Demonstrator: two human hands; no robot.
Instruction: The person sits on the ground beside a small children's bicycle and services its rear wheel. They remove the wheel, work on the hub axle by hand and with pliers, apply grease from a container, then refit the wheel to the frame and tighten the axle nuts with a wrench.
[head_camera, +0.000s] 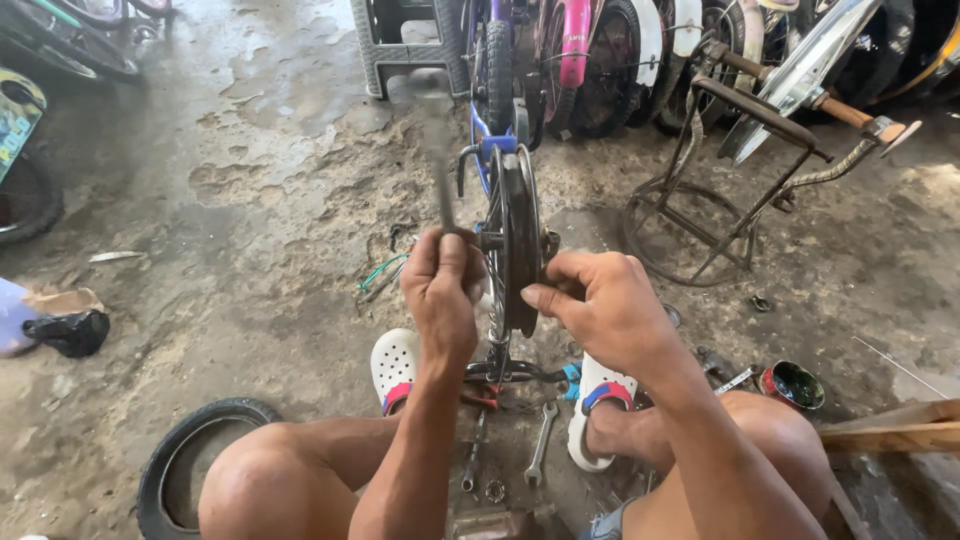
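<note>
Dark chainwheel (521, 240) on small upturned blue bike (487, 150), upright at mid-frame between the knees; looks like stiff heavy steel, probably greasy, toothed edge best avoided, safest held by flat face or rim. Right hand (600, 310) half-closed, fingers pinching chainwheel's lower edge; left hand (443, 285) fisted tight round blurred tool handle (444, 190) at the hub. Below: spanners (540, 445), white clogs (395, 365), loose tyre (190, 465), paint tin (793, 385), concrete floor (250, 200).

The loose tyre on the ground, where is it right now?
In the head view the loose tyre lies flat on the concrete floor at the bottom left, just outside the person's left knee.
</note>
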